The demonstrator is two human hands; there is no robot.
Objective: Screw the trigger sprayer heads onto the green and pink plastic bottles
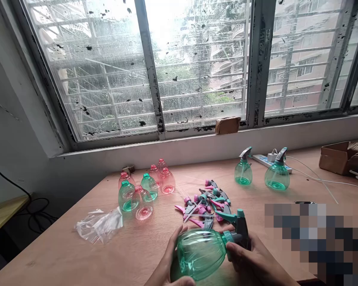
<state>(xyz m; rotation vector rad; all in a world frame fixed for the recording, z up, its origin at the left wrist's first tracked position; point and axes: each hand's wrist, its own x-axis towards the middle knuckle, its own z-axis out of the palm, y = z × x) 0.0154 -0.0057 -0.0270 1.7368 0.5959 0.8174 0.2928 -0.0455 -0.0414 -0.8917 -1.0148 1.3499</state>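
Windows (197, 75) stand beyond a wooden table (62, 254) that bears a pile of spray tops (203, 211). On the near side of that pile, a green bottle (201, 254) lies sideways between both hands, the left hand (170, 256) cupping its base, the right hand (253, 254) gripping its neck; topless bottles (168, 182) stand left of the pile

Left hand (167, 261) and right hand (253, 258) are bare.

The held spray bottle (201, 254) is glossy plastic; the bag (101, 226) crinkled, shiny film; the bench (62, 256) smooth, matt wood
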